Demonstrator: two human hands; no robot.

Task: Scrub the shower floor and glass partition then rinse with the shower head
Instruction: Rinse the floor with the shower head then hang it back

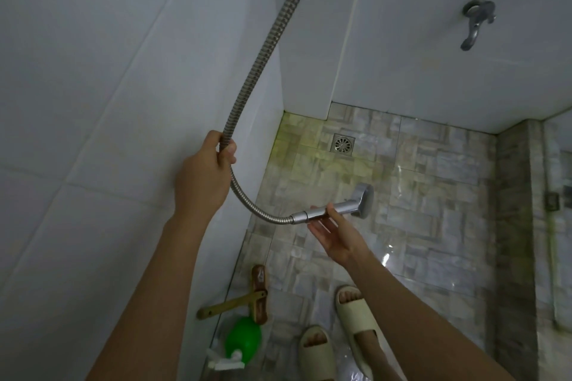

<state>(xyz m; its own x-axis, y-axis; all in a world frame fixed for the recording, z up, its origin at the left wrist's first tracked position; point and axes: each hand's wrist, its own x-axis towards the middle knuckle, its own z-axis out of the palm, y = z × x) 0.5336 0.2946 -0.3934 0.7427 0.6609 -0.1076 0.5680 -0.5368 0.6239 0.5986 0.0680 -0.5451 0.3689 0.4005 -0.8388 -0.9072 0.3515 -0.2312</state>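
My left hand (202, 176) clasps the ribbed steel hose (265, 49); my flat-fingered right hand (335, 233) only props the chrome shower head (343, 206). It could roll off, swinging below that grip.

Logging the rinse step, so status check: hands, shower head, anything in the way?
Left hand grips hose. Right hand open under shower head handle. No spray visible. Brush and green bottle on floor by feet.

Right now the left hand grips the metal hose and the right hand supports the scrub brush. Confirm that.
Not quite: the right hand supports the shower head, not the scrub brush, which lies on the floor. The left hand does grip the metal hose. Head view shows it.
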